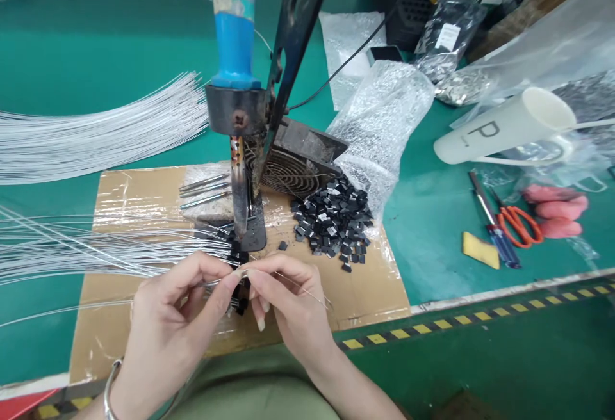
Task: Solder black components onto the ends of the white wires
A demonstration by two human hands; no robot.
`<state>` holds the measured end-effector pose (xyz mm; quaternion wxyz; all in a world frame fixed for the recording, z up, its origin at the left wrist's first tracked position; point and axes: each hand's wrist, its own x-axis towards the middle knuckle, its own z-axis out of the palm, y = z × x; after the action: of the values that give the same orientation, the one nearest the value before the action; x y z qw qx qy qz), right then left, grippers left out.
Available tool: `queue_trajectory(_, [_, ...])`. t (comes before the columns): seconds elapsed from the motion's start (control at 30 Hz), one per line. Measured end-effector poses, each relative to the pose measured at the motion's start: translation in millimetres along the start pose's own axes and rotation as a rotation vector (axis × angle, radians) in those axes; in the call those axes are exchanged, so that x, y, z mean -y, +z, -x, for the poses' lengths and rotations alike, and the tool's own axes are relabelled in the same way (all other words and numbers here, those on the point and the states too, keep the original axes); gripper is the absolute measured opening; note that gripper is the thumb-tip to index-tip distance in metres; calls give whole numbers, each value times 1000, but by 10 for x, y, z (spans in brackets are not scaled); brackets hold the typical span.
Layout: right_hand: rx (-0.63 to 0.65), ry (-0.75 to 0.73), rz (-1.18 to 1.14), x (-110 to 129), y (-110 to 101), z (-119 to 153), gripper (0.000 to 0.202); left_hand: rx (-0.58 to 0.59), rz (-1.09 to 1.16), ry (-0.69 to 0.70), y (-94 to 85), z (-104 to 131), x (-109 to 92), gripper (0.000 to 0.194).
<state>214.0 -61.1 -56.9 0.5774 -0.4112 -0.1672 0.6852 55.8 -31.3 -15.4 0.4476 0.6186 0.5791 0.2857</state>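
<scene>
My left hand (175,321) and my right hand (293,298) meet fingertip to fingertip over the cardboard, below the soldering iron. In the left, thumb and index finger pinch a white wire, whose end is mostly covered by the fingers. My right thumb and index finger are pressed together at the same spot; thin strands (307,290) run out past them to the right. The blue-handled soldering iron (235,48) is clamped upright with its tip down. Beside the hands lie white wires (158,247) ending in black pieces (239,255).
A cardboard sheet (372,292) covers part of the green table. On it are a pile of small black pieces (331,221) and a dusty fan (288,164). More white wires (106,135) lie left. To the right are a white mug (504,129), orange scissors (521,226) and a yellow sponge (480,250).
</scene>
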Motion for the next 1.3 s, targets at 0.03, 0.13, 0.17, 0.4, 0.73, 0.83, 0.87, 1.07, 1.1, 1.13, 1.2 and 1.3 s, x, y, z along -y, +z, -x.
queue_trajectory(0.03, [7, 24, -12, 17, -2, -4, 11, 8, -3, 2, -8, 6, 3, 19])
queue_trajectory(0.13, [31, 106, -43, 81, -14, -21, 12, 37, -20, 12, -37, 25, 19, 18])
queue_trajectory(0.17, [37, 128, -44, 101, -20, -25, 12, 44, -28, 16, -42, 29, 27, 17])
queue_trajectory(0.4, [59, 151, -27, 142, -52, -15, 10, 59, -33, 28, -34, 17, 50, 16])
queue_trajectory(0.73, [76, 178, 58, 229, -59, -71, 12, 98, -58, 46, -107, 12, 9, 17])
queue_trajectory(0.83, [88, 179, 67, 216, -71, -72, 14, 92, -31, 8, -101, -1, 2, 19])
queue_trajectory(0.87, [91, 176, 57, 207, -75, -68, 16, 80, -22, -8, -94, -4, -2, 21])
queue_trajectory(1.07, [110, 152, 15, 168, -78, -38, 17, 12, 22, -75, -52, 2, -50, 21])
queue_trajectory(1.1, [106, 153, 13, 164, -76, -36, 17, 8, 24, -83, -49, 7, -54, 21])
queue_trajectory(1.13, [101, 155, 13, 160, -74, -36, 17, 7, 27, -88, -48, 12, -53, 20])
queue_trajectory(1.2, [90, 158, 8, 148, -70, -38, 17, 9, 32, -83, -48, 21, -37, 19])
queue_trajectory(1.3, [81, 157, -8, 128, -60, -44, 18, 22, 29, -30, -51, 32, 15, 15])
